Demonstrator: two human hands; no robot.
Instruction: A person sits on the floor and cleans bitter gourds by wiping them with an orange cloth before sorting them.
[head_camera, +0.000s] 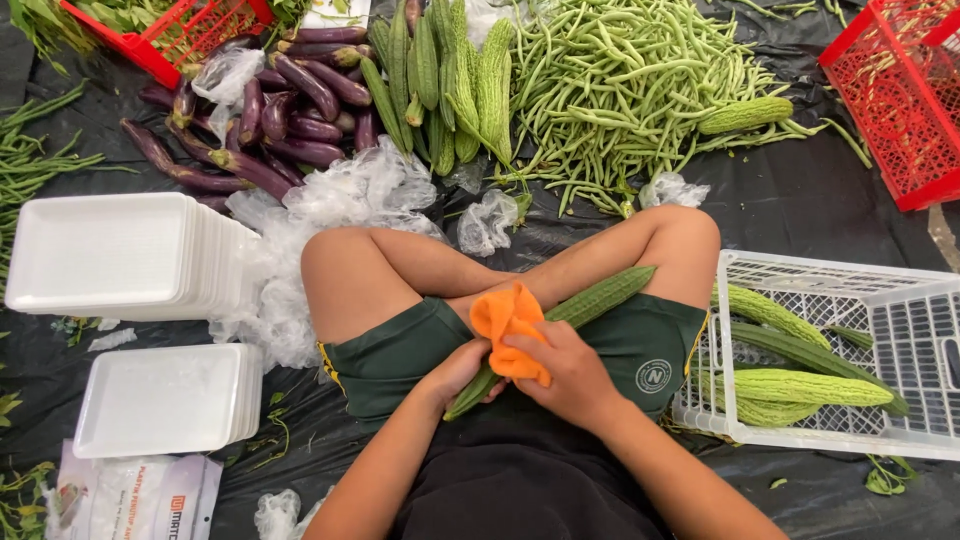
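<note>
I sit cross-legged on a black sheet. A long green ridged gourd (600, 296) lies slantwise across my lap. My left hand (458, 372) grips its lower end. My right hand (562, 370) presses an orange cloth (507, 318) against the gourd's middle part. Both hands are close together over my dark green shorts.
At my right stands a white plastic crate (900, 300) holding bitter gourds and ridged gourds. Stacks of white foam trays (110, 255) lie at my left. Ahead are purple eggplants (290, 120), bitter gourds (470, 80), a heap of green beans (620, 90), crumpled plastic film and red baskets (900, 100).
</note>
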